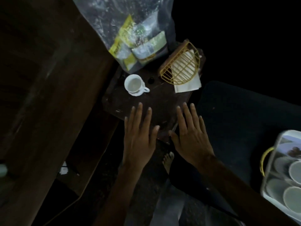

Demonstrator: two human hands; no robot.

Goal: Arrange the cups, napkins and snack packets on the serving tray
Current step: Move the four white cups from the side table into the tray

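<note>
I count two bare hands over the dark stool (162, 98): one left hand (138, 136) and one right hand (192, 137), both spread flat and holding nothing. On the stool I see one white cup (134, 84), which may be a short stack, though I cannot tell. One yellow wire holder (180, 66) carries one bundle of white napkins (187, 84). One clear plastic bag (130, 30) holds what I make out as two snack packets (138, 49). One serving tray (268, 176) at the frame's right edge shows at least three pale round cups or saucers (293, 198); blur blocks a firmer count.
</note>
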